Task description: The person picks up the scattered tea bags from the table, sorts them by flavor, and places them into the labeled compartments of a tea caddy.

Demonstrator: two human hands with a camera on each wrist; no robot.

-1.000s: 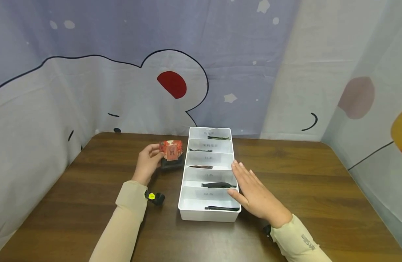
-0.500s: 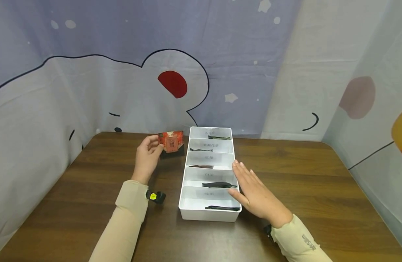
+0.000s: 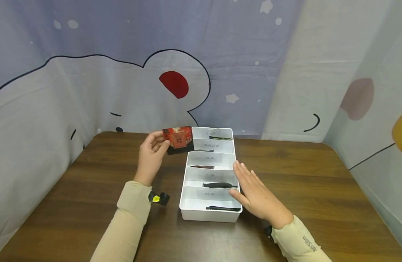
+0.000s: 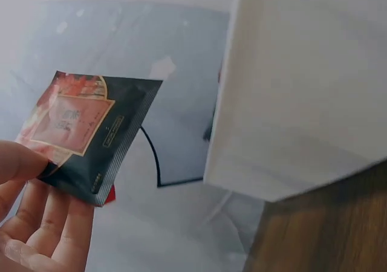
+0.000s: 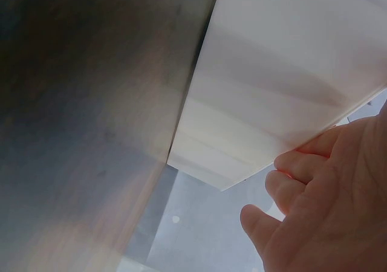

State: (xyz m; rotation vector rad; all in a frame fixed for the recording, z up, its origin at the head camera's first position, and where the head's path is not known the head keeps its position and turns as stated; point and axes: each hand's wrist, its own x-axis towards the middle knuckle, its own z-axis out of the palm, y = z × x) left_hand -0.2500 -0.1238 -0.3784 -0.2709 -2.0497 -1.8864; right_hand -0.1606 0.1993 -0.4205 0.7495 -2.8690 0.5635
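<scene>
My left hand (image 3: 152, 154) pinches a red and dark tea packet (image 3: 178, 139) by its left corner, lifted above the table just left of the white divided tray (image 3: 187, 187). The left wrist view shows the packet (image 4: 84, 133) between thumb and fingers, with the tray's wall (image 4: 302, 90) to its right. My right hand (image 3: 253, 194) lies flat with straight fingers against the tray's right wall; the right wrist view shows those fingers (image 5: 302, 163) on the tray's white side (image 5: 272, 97). The tray has several labelled compartments, each holding a dark packet (image 3: 219, 185).
The tray sits mid-table on a brown wooden table (image 3: 319, 182). A cartoon-printed cloth backdrop (image 3: 122, 72) walls in the back and both sides. A black wrist strap with a yellow dot (image 3: 158, 198) is on my left sleeve.
My left hand has raised the tea packet and carried it up and to the right, closer to the tray's far compartments. The right hand has stayed against the tray.
</scene>
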